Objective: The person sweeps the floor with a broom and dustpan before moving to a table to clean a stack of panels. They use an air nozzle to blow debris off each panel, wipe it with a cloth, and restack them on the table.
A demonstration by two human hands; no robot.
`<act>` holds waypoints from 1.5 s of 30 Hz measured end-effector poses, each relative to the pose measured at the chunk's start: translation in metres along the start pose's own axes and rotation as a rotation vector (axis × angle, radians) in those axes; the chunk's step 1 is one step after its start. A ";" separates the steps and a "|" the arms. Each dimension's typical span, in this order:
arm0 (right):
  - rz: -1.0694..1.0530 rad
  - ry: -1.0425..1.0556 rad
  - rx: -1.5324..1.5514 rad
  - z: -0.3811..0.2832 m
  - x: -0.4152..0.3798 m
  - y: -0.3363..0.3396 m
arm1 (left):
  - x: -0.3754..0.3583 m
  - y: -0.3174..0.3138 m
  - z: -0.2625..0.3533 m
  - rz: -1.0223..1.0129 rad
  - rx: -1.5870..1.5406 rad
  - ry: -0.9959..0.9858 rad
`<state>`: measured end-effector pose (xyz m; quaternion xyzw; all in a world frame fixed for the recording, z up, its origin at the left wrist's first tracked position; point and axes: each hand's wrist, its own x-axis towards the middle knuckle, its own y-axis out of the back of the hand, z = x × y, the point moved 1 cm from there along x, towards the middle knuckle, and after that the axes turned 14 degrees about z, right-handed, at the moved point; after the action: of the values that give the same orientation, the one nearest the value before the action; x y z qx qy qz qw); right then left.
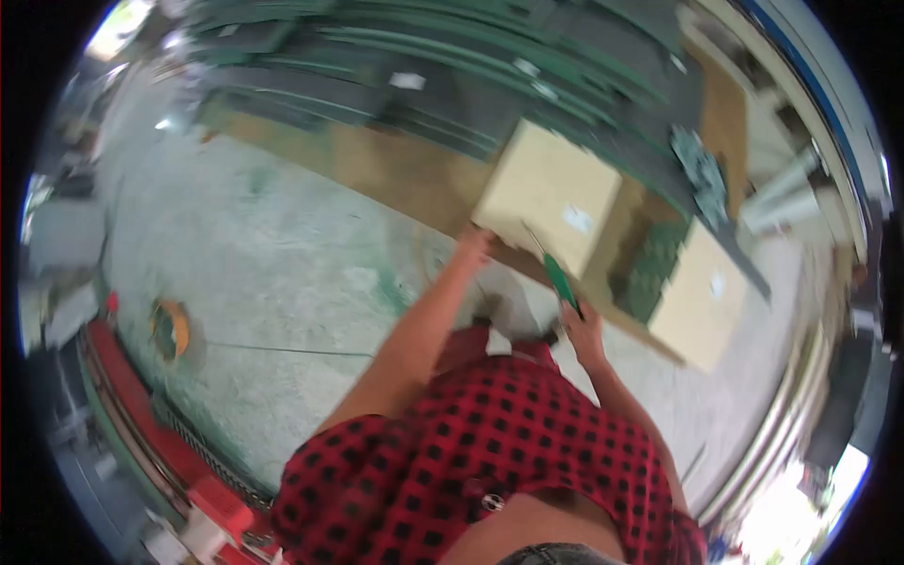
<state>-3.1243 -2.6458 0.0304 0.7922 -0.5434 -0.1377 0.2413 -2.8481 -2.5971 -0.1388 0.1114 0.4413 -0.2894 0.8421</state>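
Observation:
A screwdriver with a green handle [558, 279] and a thin metal shaft is gripped in my right hand [584, 331]. Its shaft points up and left, over a pale flat panel [548, 184] that carries a white label [577, 219]. At the near left corner of this panel is my left hand [476, 245], its fingers closed on the edge; blur hides their exact placement. Right of the panel, green patterned pieces [654, 268] lie in a brown gap. Beyond them sits a second pale panel [702, 297] with its own label.
Long dark green-edged sheets [424, 80] lie stacked at the back on brown board [405, 174]. A grey cloth [699, 169] rests at the right. Concrete floor [282, 254] spreads to the left, with an orange-yellow ring [171, 330] and red machinery [132, 386].

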 end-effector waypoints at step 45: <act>0.210 -0.775 -0.157 0.111 0.125 -0.028 | -0.078 -0.057 0.009 0.174 -0.367 0.397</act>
<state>-3.1085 -2.7791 -0.0727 0.6008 -0.6600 -0.4418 0.0912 -2.9100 -2.6173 -0.0665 0.0490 0.6315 -0.1038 0.7669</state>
